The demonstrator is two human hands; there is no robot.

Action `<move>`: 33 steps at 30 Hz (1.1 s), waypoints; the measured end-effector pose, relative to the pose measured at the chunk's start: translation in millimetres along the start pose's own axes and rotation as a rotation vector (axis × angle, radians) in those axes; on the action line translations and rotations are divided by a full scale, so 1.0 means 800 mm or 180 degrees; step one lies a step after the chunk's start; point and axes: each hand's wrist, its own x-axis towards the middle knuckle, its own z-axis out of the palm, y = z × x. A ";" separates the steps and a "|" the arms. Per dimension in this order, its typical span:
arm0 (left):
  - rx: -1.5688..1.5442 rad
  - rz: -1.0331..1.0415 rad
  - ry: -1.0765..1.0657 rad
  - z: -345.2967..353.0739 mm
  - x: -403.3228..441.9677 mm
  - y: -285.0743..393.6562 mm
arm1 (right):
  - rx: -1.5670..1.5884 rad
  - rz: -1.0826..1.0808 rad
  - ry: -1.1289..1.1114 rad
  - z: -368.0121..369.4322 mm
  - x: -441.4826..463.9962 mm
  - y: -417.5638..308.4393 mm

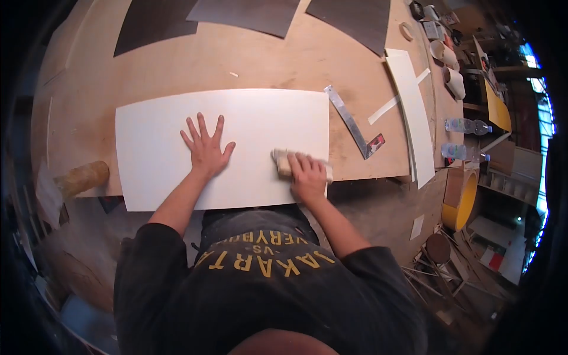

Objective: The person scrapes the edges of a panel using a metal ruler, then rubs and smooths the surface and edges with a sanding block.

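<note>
A large white sheet (248, 118) lies on the wooden table (266, 65) in front of me, its near edge close to my body. My left hand (207, 151) is spread flat on the left half of the sheet, fingers apart, holding nothing. Near the sheet's right edge, my right hand (307, 174) grips a pale block (284, 164) that rests against the sheet. The block is slightly blurred, and my fingers cover part of it. Just right of the sheet lies a metal square (349, 121) with a dark and red piece at its lower end.
Dark sheets (248, 15) lie at the table's far side. White strips (412, 118) are at the right, with a tape roll (406, 31) beyond. Plastic bottles (467, 126) stand or lie at the far right. A brown roll (86, 178) sits at the left edge.
</note>
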 end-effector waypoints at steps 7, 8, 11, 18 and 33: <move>-0.0115 0.0105 0.0179 0.004 0.000 -0.004 | 0.0027 -0.0002 0.0261 0.015 0.191 0.059; -0.0121 0.0095 0.0189 0.003 -0.001 -0.002 | -0.0060 0.0028 0.0313 0.015 0.212 0.065; -0.0142 0.0025 0.0280 0.007 0.001 -0.002 | 0.0144 0.0161 0.0323 0.017 0.244 0.071; -0.0187 -0.0105 0.0376 0.007 0.002 -0.002 | 0.0253 0.0171 -0.0491 -0.019 0.114 0.017; -0.0131 0.0021 0.0069 -0.003 0.005 -0.008 | 0.0127 -0.0316 -0.0575 -0.021 0.059 -0.051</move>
